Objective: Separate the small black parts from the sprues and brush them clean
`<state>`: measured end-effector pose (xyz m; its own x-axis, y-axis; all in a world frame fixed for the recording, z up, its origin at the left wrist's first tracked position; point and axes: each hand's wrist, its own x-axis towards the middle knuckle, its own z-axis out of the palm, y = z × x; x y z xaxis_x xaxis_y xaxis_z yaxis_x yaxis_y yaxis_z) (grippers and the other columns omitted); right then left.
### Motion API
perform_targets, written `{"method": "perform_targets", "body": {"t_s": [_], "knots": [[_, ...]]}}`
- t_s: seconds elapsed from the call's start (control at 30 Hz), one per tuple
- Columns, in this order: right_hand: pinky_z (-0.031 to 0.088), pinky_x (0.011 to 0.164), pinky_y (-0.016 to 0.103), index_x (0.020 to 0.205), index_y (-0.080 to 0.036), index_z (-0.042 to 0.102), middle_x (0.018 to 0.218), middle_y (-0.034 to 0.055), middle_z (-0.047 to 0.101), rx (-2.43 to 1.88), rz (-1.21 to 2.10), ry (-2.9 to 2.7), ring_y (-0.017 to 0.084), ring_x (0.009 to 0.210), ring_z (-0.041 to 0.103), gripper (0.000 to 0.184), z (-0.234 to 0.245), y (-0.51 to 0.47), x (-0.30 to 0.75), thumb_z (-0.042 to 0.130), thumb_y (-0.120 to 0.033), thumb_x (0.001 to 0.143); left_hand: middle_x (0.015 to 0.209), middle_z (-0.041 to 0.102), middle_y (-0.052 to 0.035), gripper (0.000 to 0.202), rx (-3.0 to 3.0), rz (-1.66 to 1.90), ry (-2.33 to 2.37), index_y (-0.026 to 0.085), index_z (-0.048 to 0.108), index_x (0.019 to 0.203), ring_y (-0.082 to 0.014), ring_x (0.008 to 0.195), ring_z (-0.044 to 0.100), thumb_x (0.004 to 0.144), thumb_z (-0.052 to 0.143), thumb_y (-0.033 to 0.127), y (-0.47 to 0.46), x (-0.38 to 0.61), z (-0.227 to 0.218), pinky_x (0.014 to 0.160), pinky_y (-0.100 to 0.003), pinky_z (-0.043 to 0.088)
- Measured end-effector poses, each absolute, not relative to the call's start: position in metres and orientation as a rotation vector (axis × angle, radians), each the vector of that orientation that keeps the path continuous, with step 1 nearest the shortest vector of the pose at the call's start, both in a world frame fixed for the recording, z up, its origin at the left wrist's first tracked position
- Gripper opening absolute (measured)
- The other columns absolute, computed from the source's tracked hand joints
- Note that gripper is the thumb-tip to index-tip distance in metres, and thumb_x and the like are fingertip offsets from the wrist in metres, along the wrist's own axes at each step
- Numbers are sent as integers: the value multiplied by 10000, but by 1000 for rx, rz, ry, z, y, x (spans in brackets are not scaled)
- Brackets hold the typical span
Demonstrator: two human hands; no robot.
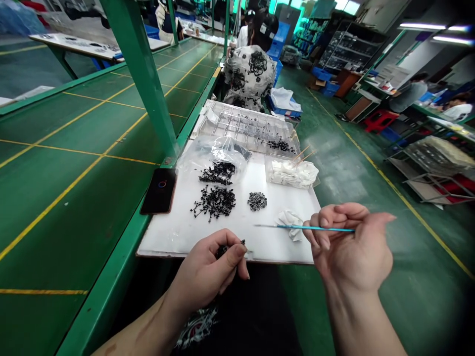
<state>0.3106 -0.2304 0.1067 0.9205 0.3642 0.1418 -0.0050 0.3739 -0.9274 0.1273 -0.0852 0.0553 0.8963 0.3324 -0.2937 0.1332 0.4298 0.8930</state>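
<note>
My left hand is closed above the front edge of the white board. A small black part shows at its thumb and fingertip, and more black bits are partly visible inside the curled fingers. Palm up at the right, my right hand grips a thin blue stick with a fine pale tip pointing left. Beyond the hands lie a pile of small black stemmed parts and a pile of small dark ring-like pieces. Crumpled white tissue lies just behind the stick.
A clear bag holds more black parts. Behind are a divided clear tray and a box of white tissues with thin wooden sticks. A phone lies left, beside a green post and green conveyor belt.
</note>
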Motion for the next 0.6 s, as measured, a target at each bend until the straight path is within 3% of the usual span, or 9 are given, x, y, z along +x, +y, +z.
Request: {"method": "perform_targets", "body": {"t_s": [0.07, 0.17, 0.43, 0.6], "knots": [[436, 512, 294, 836, -252, 641, 711, -9, 592, -1125, 300, -308, 112, 484, 472, 531, 106, -235, 307, 393, -654, 1078, 750, 779, -41, 334, 1054, 155, 467, 196, 589, 896, -28, 383, 372, 988, 700, 497, -87, 128, 55, 425, -198, 245], [442, 533, 294, 804, -257, 650, 707, -18, 526, -1081, 367, -295, 101, 497, 429, 530, 110, -242, 298, 388, -614, 1095, 854, 803, -77, 323, 992, 200, 470, 178, 632, 915, -32, 415, 423, 955, 747, 478, -88, 128, 59, 453, -200, 314], [437, 501, 317, 761, -261, 614, 646, -22, 497, -1180, 360, -392, 109, 436, 441, 598, 115, -246, 277, 289, -624, 1107, 826, 796, -52, 294, 1001, 211, 427, 192, 605, 886, -45, 448, 452, 992, 714, 444, -89, 123, 70, 481, -213, 300], [461, 496, 316, 777, -247, 641, 641, -28, 541, -1144, 374, -438, 111, 420, 461, 546, 114, -248, 278, 421, -649, 1075, 833, 781, -29, 279, 1050, 197, 422, 189, 602, 929, -42, 500, 456, 1034, 672, 437, -89, 118, 74, 526, -216, 332]]}}
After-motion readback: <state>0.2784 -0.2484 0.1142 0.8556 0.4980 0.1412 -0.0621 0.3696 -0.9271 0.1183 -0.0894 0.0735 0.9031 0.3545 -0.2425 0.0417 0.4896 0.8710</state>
